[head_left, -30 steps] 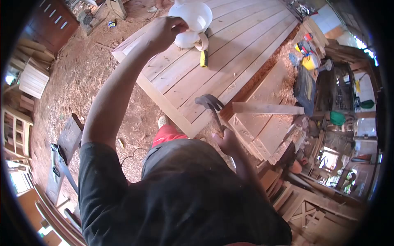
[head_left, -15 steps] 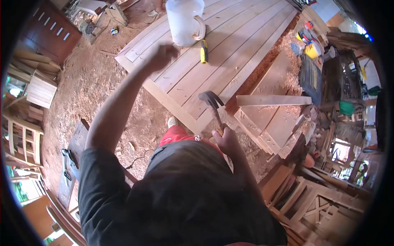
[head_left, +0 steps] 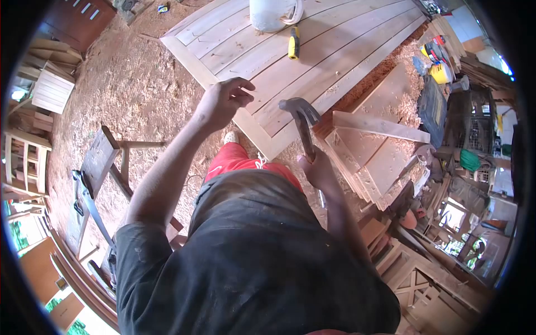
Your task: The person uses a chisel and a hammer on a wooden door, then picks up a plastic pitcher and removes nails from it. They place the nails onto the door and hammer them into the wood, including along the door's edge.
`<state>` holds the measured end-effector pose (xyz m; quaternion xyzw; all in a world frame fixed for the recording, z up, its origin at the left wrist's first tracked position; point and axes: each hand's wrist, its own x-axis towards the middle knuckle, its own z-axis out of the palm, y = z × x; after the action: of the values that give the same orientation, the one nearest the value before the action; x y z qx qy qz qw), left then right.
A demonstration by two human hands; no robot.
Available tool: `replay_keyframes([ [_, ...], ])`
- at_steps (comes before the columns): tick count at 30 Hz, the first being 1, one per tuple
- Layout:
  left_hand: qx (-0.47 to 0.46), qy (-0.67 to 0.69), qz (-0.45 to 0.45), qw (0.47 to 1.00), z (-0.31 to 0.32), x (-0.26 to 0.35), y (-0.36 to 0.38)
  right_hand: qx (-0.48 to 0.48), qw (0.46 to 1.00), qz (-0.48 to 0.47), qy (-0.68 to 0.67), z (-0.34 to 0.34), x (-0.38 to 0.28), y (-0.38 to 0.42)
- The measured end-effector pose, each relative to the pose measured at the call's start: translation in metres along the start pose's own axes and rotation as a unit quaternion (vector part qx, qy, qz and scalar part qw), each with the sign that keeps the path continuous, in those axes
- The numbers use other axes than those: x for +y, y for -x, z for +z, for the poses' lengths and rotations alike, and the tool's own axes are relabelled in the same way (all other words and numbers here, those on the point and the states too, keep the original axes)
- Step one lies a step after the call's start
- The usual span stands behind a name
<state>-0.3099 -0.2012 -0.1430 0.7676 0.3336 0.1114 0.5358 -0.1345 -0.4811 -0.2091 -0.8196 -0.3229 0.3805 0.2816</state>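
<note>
My right hand [head_left: 319,169] is wrapped round the handle of a claw hammer [head_left: 302,120], whose head is up near the corner of a slatted wooden panel [head_left: 312,64]. Over the panel's near edge, my left hand [head_left: 223,103] has loosely curled fingers with a gap between them; I make out nothing in it. On the panel stand a whitish plastic bucket [head_left: 269,15] with a handle and, beside it, a tool with a yellow-and-black grip [head_left: 293,43]. Several thin dark pieces like nails lie on the boards to the left.
Stacked boards [head_left: 374,162] with a loose batten [head_left: 382,127] across them lie at the right. Beyond are a dark case [head_left: 431,103] and a yellow container [head_left: 441,73]. A wooden trestle [head_left: 100,159] stands at the left. Shavings [head_left: 134,95] cover the ground.
My left hand has come back from beside the bucket toward me, and its fingers have loosened. The hammer stays in my right hand. The view has tilted, so the panel sits higher.
</note>
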Motion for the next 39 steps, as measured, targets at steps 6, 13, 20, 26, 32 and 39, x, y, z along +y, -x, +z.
replay_keyframes([
  [6,0.031,0.206,-0.082,0.975,0.043,-0.019,0.003,0.017,0.998,-0.048,-0.037,0.005,0.004,0.001],
  [13,0.079,0.087,0.023,0.993,0.057,-0.038,0.012,0.015,1.000,-0.009,0.017,-0.002,-0.012,0.011],
  [20,0.199,-0.129,0.144,0.961,0.077,-0.040,0.008,0.027,0.999,-0.023,0.004,-0.013,-0.002,0.034],
  [26,0.191,-0.177,0.138,0.956,0.090,-0.068,0.003,0.031,0.999,-0.032,-0.017,-0.023,-0.010,0.054],
  [32,0.207,-0.205,0.141,0.946,0.095,-0.069,0.001,0.033,0.997,-0.051,-0.043,-0.031,-0.036,0.063],
  [39,0.222,-0.224,0.145,0.938,0.099,-0.071,0.000,0.024,0.991,-0.104,-0.075,-0.046,-0.072,0.065],
])
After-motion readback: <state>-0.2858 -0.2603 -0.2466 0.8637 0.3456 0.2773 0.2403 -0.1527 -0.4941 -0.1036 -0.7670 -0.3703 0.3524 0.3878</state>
